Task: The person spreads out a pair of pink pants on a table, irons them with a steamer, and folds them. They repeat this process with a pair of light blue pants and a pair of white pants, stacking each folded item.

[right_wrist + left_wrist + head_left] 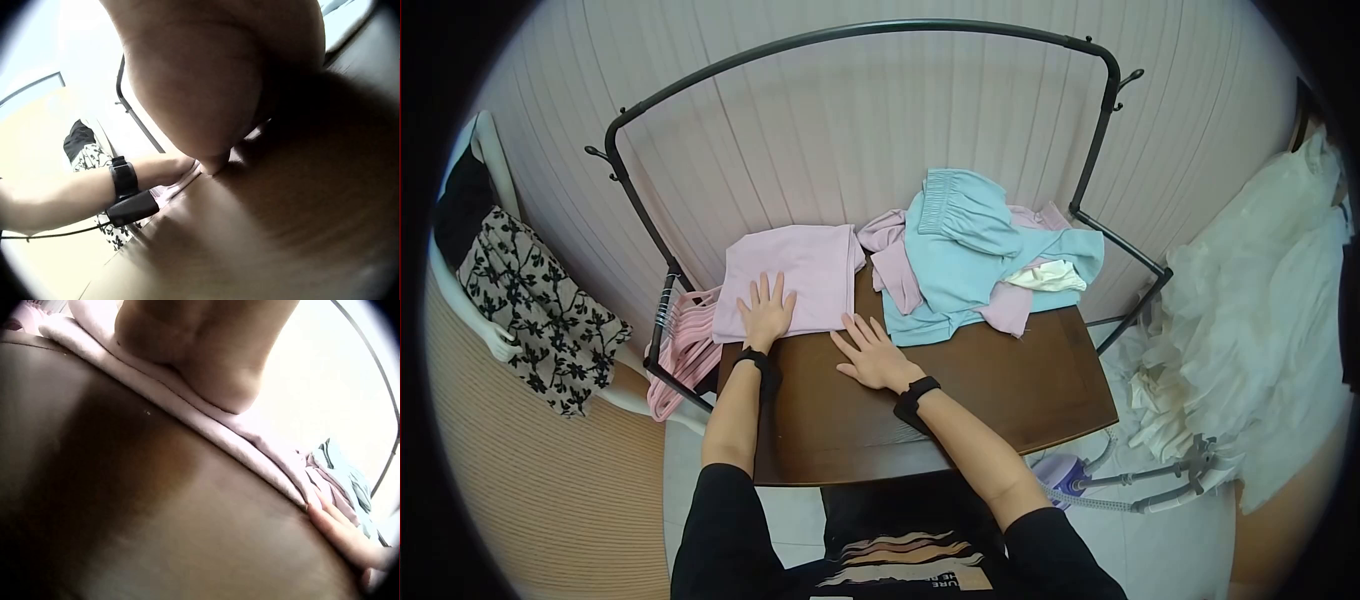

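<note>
A folded pink garment (795,270) lies flat at the left of the brown table (850,420). My left hand (767,315) rests on its front part, fingers spread and straight. Close by, my right hand (875,358) is over the wood, fingers extended, with fingertips right at the garment's front right corner. In the left wrist view the layered front edge of the pink cloth (181,409) runs under the heel of my left hand (187,356). The right wrist view shows mostly the base of my right hand (194,81), which hides much of the cloth.
A loose heap of light blue (960,260) and pink clothes lies on the table's right. Pink hangers (685,350) hang at the left on a dark clothes rack (850,32). A dressed mannequin (530,290) stands left; white gowns (1250,300) and a purple-based appliance (1060,475) are right.
</note>
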`<act>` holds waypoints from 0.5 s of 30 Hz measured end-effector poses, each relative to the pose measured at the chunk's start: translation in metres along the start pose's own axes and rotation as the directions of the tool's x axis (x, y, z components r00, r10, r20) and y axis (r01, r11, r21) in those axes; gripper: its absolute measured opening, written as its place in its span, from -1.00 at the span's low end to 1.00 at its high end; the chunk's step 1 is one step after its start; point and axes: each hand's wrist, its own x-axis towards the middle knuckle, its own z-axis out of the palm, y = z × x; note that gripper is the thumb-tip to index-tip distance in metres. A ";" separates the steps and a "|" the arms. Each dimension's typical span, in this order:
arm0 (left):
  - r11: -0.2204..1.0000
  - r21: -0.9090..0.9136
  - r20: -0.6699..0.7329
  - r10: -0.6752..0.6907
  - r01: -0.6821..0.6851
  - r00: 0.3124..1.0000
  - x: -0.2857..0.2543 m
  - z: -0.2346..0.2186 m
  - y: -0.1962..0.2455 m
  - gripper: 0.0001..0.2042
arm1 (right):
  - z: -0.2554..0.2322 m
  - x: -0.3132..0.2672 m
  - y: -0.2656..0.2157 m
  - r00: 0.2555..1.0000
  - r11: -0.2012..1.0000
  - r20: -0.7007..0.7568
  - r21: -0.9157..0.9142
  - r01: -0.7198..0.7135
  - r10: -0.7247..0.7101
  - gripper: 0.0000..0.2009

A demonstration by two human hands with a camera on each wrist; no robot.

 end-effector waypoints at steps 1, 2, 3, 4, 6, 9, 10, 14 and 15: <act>1.000 -0.006 0.032 0.006 -0.005 0.999 -0.002 -0.001 -0.001 -0.30 | -0.001 -0.003 -0.001 1.000 1.000 0.008 0.014 -0.006 0.006 -0.25; 1.000 0.011 0.037 0.007 -0.008 0.999 -0.005 0.000 -0.002 -0.30 | 0.000 -0.008 -0.003 1.000 0.999 0.016 0.030 -0.016 0.015 -0.24; 0.999 -0.046 0.062 0.032 -0.029 0.998 -0.008 0.003 -0.004 -0.29 | 0.001 -0.016 -0.004 1.000 0.999 0.011 0.047 -0.021 0.020 -0.24; 0.994 -0.101 0.090 0.058 -0.049 0.994 -0.014 0.005 -0.007 -0.29 | -0.003 -0.025 -0.008 1.000 0.999 0.021 0.047 -0.012 0.011 -0.24; 0.940 -0.234 0.087 0.275 -0.249 0.957 -0.068 -0.002 -0.001 -0.30 | -0.011 -0.052 -0.021 0.999 0.997 0.006 0.065 0.036 -0.036 -0.23; 0.523 -0.799 -0.059 0.423 -0.297 0.904 -0.200 -0.065 0.054 -0.54 | -0.057 -0.110 -0.023 0.919 0.928 0.229 0.267 0.259 -0.323 -0.21; 0.437 -0.872 -0.023 0.416 -0.222 0.909 -0.232 -0.071 0.063 -0.63 | -0.071 -0.126 -0.013 0.860 0.858 0.223 0.362 0.365 -0.460 -0.27; 0.059 -0.989 0.144 0.134 0.137 0.981 -0.317 -0.035 0.072 -0.86 | -0.206 -0.101 0.039 0.910 0.684 0.219 0.724 0.091 -0.352 -0.48; 0.084 -0.953 0.290 -0.038 0.292 0.956 -0.324 -0.042 0.081 -0.92 | -0.214 -0.091 0.055 0.987 0.759 0.101 0.650 0.032 -0.128 -0.50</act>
